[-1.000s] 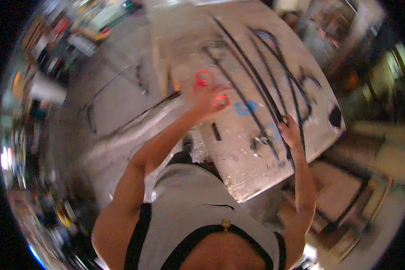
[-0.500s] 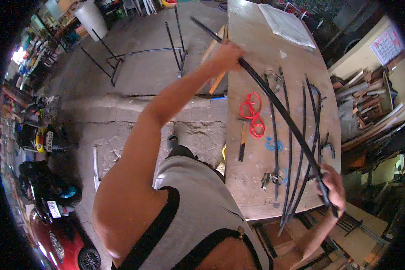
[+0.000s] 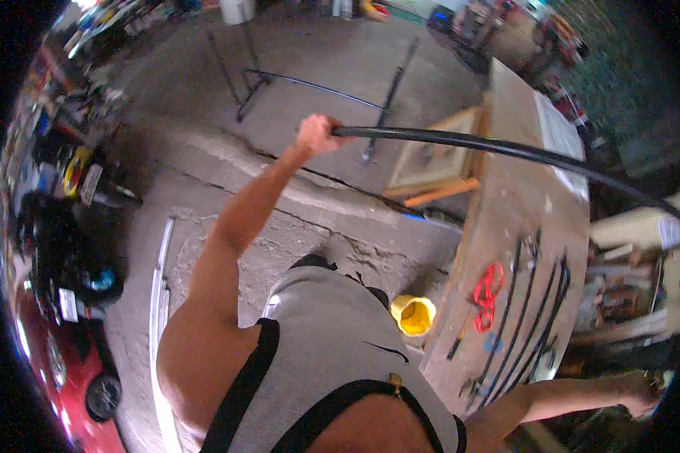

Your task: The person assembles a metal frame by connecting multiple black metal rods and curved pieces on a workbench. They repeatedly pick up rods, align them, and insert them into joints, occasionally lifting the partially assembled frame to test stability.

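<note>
My left hand (image 3: 319, 134), stretched forward, is closed around one end of a long black bar (image 3: 461, 139). From there the bar runs rightward above the table (image 3: 499, 223) and out toward the dark right rim. Low on the right my right hand (image 3: 642, 394) is apart from the visible length of the bar. Blur and the rim hide its fingers, so I cannot tell what it holds, if anything. On the table below lie several thin black rods (image 3: 517, 328), a bundle of red cord (image 3: 487, 291) and a short dark-ended tool (image 3: 456, 343).
A yellow bucket (image 3: 413, 315) stands beside the table. Ahead is a black metal frame (image 3: 317, 89) with uprights; a framed panel (image 3: 431, 155) leans by the table. Wood scraps (image 3: 627, 291) are piled at right. A red car (image 3: 72, 377) and long pale strips (image 3: 161, 325) are at left.
The bar has swung from a slant over the table to nearly crosswise. My left hand moved left at its end; my right hand moved outward to the lower right. The view has turned.
</note>
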Demonstrator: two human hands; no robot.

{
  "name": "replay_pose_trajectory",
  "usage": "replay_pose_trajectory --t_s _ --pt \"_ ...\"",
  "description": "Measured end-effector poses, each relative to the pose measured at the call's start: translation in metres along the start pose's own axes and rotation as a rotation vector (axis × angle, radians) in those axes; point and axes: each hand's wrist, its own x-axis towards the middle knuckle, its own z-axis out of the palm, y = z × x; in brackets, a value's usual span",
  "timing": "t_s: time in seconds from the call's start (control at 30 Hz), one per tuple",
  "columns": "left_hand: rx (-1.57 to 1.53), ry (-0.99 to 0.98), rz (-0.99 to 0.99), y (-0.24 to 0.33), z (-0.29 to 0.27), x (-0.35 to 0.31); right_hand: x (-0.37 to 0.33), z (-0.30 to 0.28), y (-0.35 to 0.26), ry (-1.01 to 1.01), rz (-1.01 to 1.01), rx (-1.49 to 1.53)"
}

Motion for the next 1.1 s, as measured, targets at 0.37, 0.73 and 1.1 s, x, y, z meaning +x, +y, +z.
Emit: replay_pose_trajectory --t_s 0.37,0.73,1.1 --pt "-0.435 -0.207 -0.314 -0.070 -0.003 -0.013 -0.327 0.291 -0.449 -1.100 -0.081 1.709" --pt "-0.360 0.116 -0.309 -0.283 -0.063 0.165 -0.377 0.437 -0.778 -1.485 0.447 2.143" --pt "-0.316 0.534 -0.553 -0.468 -0.145 0.278 -0.428 0.506 -1.032 -1.569 0.355 2.250"
